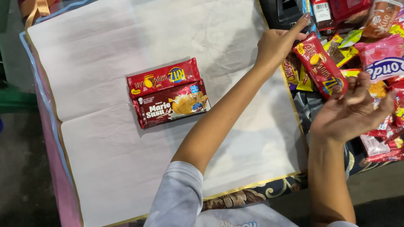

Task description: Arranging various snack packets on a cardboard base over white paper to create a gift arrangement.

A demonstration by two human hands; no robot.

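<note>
2 snack packets already lie side by side near the middle of the white paper sheet (126,159) that covers the surface: a red cracker packet (163,78) and, touching its near long side, a dark brown biscuit packet (170,105). Both sit well apart from the sheet's edges.

The right hand (351,111) is over the sheet's right edge, fingers closed around the lower end of another red cracker packet (322,65), which tilts up and away from the palm. The left hand (277,42) reaches across toward the far right corner; its fingers grip nothing, the forefinger stretched out toward the heap of mixed snack packets (378,50) piled beyond the right edge.

The step in hand looks like picking items from the heap to add to the 2 on the sheet. The next move probably calls for carrying the held packet leftward and laying it flat, aligned beside the pair.
</note>
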